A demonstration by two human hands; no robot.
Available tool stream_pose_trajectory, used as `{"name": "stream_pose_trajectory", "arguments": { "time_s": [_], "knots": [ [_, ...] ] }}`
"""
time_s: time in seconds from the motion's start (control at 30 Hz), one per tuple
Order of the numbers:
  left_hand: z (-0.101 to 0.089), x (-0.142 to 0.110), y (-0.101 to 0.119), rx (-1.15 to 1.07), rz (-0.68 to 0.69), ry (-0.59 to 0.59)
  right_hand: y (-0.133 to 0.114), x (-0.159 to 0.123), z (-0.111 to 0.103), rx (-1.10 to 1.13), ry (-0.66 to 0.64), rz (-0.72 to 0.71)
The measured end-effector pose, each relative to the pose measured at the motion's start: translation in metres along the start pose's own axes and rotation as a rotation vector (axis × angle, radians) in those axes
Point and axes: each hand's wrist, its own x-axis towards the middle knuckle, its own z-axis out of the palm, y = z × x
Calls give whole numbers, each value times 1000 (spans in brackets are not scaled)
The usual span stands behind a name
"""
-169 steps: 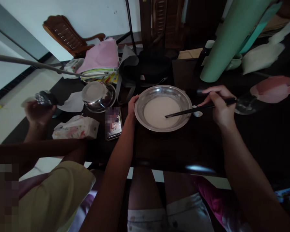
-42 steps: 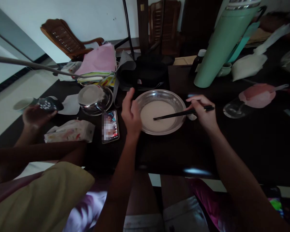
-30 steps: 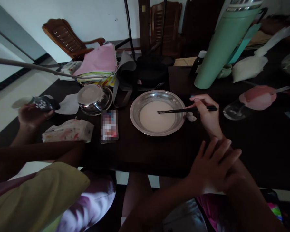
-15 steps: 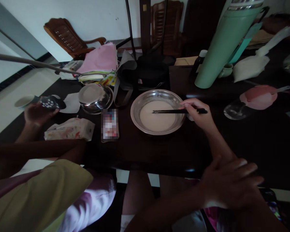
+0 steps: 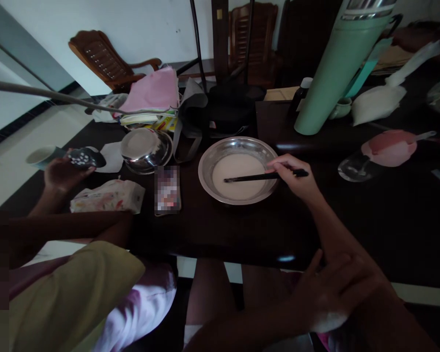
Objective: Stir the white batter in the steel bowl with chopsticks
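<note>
A pair of black chopsticks (image 5: 247,178) is pinched in my right hand (image 5: 290,173); the tips dip into pale, milky batter (image 5: 238,168) in a wide steel basin (image 5: 206,180). My right hand is at the basin's right rim. Nearer to me, my left hand (image 5: 335,288) lies across my right forearm, its fingers stretched out and nothing held. Left of the basin a phone (image 5: 167,190) lies flat on the dark table (image 5: 238,232).
Beside me on the left, another person's hand (image 5: 64,171) holds a dark object with white spots (image 5: 83,158). An upturned steel bowl (image 5: 141,146) and a tissue pack (image 5: 106,196) are near it. To the right stand a tall green flask (image 5: 337,73) and a pink scoop (image 5: 390,148).
The chopstick tips have moved left and toward me in the batter, and my right hand has shifted slightly left. My left hand has slid left along my forearm.
</note>
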Motion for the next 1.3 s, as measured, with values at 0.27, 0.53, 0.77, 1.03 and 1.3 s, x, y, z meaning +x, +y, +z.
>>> {"name": "stream_pose_trajectory", "arguments": {
  "time_s": [0.27,0.53,0.77,1.03,1.3],
  "knots": [
    [-79,-6,-95,-237,-216,447,1,4,-14,-55,196,-55],
    [-147,61,-274,-716,-1100,862,-4,3,-10,66,45,20],
    [-123,77,-343,-1176,-1247,658,-1,0,-4,-52,42,-47],
    [-109,71,-338,-1465,-1272,552,-7,2,-24,49,250,10],
    [-106,74,-340,-1517,-1241,481,-2,0,1,21,-11,-10]
  ]
}}
